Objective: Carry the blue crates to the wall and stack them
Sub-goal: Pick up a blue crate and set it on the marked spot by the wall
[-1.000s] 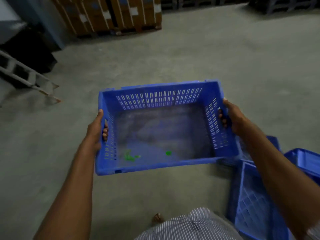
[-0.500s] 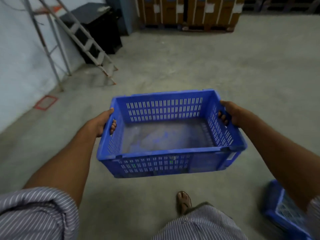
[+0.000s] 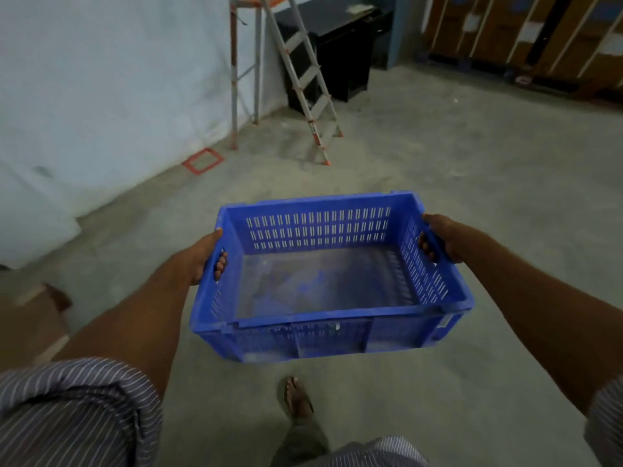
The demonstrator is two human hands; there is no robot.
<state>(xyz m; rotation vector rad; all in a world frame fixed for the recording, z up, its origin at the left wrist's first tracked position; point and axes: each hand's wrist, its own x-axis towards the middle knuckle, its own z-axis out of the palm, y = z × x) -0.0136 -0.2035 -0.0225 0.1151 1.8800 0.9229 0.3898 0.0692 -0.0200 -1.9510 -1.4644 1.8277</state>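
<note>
Blue crate [image 3: 332, 335], empty and level, hangs above the concrete floor [image 3: 472, 170], just ahead of a sandalled foot [image 3: 296, 397]. The left hand [image 3: 202, 261] grips its left end handle and the right hand [image 3: 441, 239] grips the right one, fingers curled through the slots. Farther off, a stepladder [image 3: 305, 82] stands by the pale wall [image 3: 101, 79], near a red tape square [image 3: 203, 160].

Storeroom clutter ahead
I see a stepladder [image 3: 308, 75] on the concrete floor [image 3: 438, 170], a black cabinet [image 3: 347, 52] just behind it, a red tape square [image 3: 194, 156] left of it, and strapped brown cartons [image 3: 526, 28] at far right.
</note>
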